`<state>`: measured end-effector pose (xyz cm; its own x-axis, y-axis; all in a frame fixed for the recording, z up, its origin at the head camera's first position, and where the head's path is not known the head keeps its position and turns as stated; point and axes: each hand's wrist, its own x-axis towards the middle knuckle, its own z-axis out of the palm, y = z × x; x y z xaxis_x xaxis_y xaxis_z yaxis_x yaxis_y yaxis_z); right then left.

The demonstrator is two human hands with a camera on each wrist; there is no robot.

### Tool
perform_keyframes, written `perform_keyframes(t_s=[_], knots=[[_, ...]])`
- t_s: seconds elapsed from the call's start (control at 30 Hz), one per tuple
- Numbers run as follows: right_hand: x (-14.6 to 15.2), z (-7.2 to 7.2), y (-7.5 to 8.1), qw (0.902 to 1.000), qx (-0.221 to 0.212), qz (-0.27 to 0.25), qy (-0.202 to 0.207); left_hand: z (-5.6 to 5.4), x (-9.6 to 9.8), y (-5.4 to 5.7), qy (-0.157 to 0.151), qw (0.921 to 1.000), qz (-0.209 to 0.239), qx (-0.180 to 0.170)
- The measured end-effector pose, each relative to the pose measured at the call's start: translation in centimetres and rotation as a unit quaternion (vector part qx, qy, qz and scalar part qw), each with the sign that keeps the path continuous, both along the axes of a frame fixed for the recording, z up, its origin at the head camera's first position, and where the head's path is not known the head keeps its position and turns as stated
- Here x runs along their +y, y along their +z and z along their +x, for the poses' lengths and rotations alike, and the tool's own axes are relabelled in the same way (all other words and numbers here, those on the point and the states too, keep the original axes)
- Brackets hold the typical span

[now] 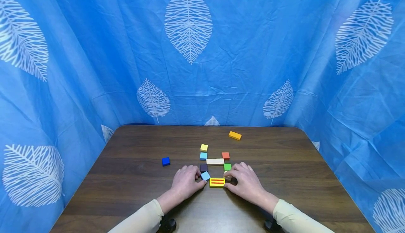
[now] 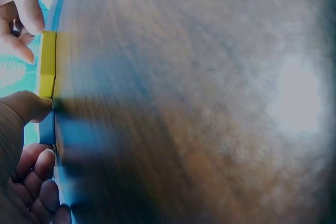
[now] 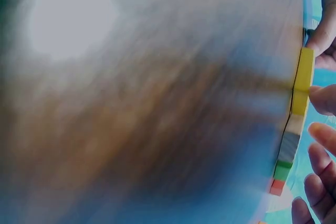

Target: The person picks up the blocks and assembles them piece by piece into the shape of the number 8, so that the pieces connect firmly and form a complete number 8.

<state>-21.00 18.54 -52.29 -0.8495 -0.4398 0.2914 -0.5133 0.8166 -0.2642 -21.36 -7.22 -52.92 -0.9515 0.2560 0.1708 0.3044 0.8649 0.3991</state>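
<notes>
My left hand [image 1: 187, 181] pinches a light blue block [image 1: 205, 176], which sits at an angle below a dark block [image 1: 204, 168]. The left thumb lies right at the left end of a yellow block with red stripes [image 1: 217, 182]. The thumb of my right hand [image 1: 245, 182] touches that yellow block's right end, its other fingers bent just behind. Whether the right fingers pinch anything is something I cannot tell. Close to them stand a green block [image 1: 227, 167] and, in the right wrist view, a grey block [image 3: 289, 147] and a cream block [image 3: 295, 124].
A long cream block [image 1: 215, 162] bridges the two columns. Farther up are a red block [image 1: 225, 155], a blue block [image 1: 204, 156] and a small yellow block [image 1: 204, 148]. A dark blue block [image 1: 166, 161] lies at left, an orange block [image 1: 235, 135] near the table's far edge.
</notes>
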Motion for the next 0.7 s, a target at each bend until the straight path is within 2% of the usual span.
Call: perform_keyframes(t_s=[0.27, 0.47, 0.7], knots=[[1.0, -0.2, 0.1, 0.9984, 0.034, -0.022, -0.041, 0.0, 0.0, -0.1, -0.001, 1.0, 0.003, -0.002], [1.1, -0.3, 0.1, 0.9969, 0.019, -0.006, -0.077, 0.0, 0.0, -0.1, -0.001, 1.0, 0.001, 0.003], [1.0, -0.6, -0.1, 0.9966, 0.003, 0.001, -0.082, 0.0, 0.0, 0.0, -0.002, 1.0, -0.001, 0.0]])
